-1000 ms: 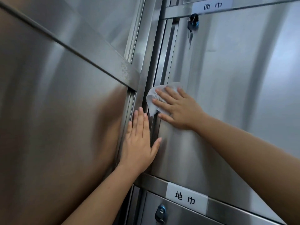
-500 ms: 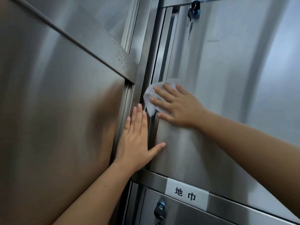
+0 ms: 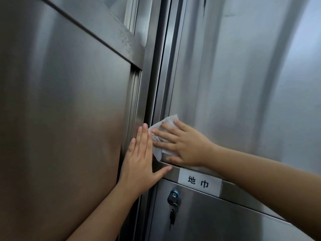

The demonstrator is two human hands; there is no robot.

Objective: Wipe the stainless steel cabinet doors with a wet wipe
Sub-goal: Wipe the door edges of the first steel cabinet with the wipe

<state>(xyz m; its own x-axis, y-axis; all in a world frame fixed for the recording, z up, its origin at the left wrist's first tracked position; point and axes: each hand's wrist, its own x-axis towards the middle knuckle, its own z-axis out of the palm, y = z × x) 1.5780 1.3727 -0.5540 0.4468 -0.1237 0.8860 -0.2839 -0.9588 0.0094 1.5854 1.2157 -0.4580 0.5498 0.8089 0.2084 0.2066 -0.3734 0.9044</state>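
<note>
Soft, limp wet wipe (image 3: 164, 126) lies pinned under the flat right hand (image 3: 184, 146) on the slick cabinet door (image 3: 234, 84); left hand (image 3: 140, 160), spread and empty, braces beside it

Brushed steel cabinet doors (image 3: 243, 84), semi-glossy w/ streaks; wet wipe (image 3: 160, 129) soft paper-cloth.

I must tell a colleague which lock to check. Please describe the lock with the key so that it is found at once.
Find the white label with two black characters on the horizontal steel bar under the right hand. The lock sits just below the label's left end, on the lower door. It alone has a blue ring and a hanging key.
</note>
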